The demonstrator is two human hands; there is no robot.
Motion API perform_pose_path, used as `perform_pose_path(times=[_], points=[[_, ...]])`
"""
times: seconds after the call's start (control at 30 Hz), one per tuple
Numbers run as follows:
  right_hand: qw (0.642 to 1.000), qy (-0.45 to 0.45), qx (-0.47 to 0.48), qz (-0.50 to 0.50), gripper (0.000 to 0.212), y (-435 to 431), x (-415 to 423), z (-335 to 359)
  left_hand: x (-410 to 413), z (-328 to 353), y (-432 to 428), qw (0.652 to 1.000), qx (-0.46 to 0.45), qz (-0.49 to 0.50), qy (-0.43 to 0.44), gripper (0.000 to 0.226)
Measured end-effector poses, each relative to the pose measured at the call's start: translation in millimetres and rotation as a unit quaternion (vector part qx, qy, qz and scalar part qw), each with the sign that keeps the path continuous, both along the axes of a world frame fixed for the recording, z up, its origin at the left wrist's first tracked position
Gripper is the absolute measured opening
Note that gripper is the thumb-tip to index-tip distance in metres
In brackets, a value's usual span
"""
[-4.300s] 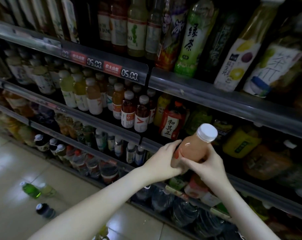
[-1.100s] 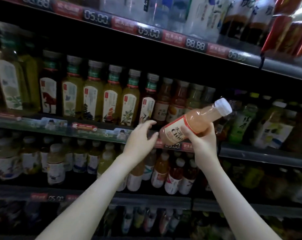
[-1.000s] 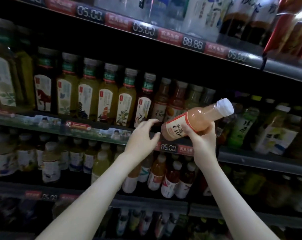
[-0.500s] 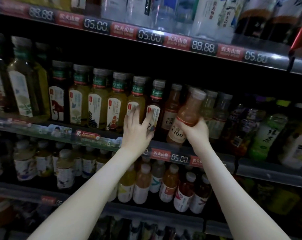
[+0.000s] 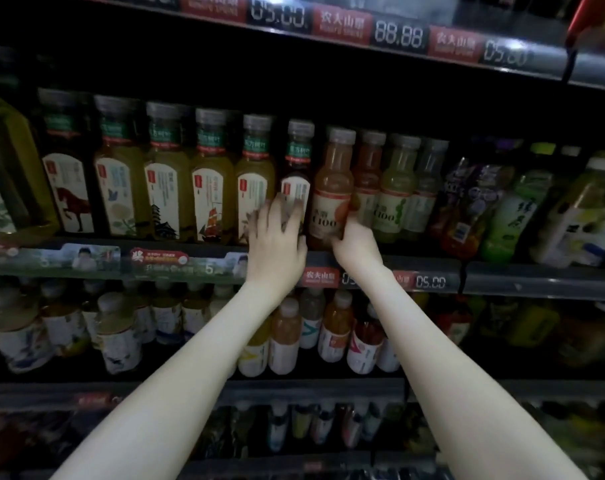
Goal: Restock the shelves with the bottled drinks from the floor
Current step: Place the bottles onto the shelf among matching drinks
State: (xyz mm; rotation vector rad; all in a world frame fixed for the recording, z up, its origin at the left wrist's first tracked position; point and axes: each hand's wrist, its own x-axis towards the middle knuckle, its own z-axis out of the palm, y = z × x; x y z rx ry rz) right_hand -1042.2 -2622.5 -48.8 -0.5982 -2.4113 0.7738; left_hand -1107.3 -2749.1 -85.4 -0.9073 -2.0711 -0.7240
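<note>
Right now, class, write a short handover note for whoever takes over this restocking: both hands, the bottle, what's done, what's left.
Hands: the left hand is open, straight fingers pressed on the dark tea bottle with a white label; the right hand grips the peach-coloured plastic juice bottle with a pale cap low down.
Bottle: upright at the front of the grey metal shelf, between the tea bottle and a reddish juice bottle; base hidden.
Done: bottle nearly placed.
Left: let go, check it stands, probably fetch more; floor not in view.
</note>
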Motion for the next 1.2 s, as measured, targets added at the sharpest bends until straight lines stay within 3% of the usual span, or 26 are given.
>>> perform_pose_path(times=[0.17, 0.27, 0.37, 0.53, 0.77, 0.8, 0.9, 1.03, 1.2], points=[[0.967, 0.169, 0.193, -0.011, 0.040, -15, 48, -64, 19, -61, -12, 0.996, -0.064, -0.035, 0.046, 0.050], [0.961, 0.128, 0.246, 0.001, 0.041, -17, 70, -127, 31, -106, -23, 0.990, -0.123, -0.043, 0.055, 0.066], [0.986, 0.009, 0.164, 0.006, 0.054, -18, 84, -177, 37, -141, -33, 0.980, -0.193, -0.046, 0.020, 0.085], [0.988, -0.137, 0.034, 0.058, 0.061, -24, 74, -212, 26, -186, -52, 0.958, -0.265, 0.031, -0.107, 0.085], [0.990, -0.042, -0.092, 0.096, 0.079, -42, 7, -226, 0, -210, -93, 0.949, -0.258, 0.076, -0.167, 0.080], [0.989, -0.031, -0.112, 0.092, 0.072, -42, -5, -224, -3, -208, -97, 0.950, -0.246, 0.076, -0.179, 0.079], [0.983, -0.070, -0.152, 0.073, 0.022, -42, -31, -217, -10, -203, -103, 0.941, -0.209, 0.043, -0.264, 0.070], [0.991, -0.059, -0.115, 0.035, 0.054, -35, -44, -228, -5, -202, -97, 0.928, -0.166, 0.012, -0.334, 0.067], [0.990, -0.077, -0.122, -0.005, 0.059, -35, -41, -237, 2, -206, -76, 0.930, -0.125, 0.050, -0.342, 0.069]])
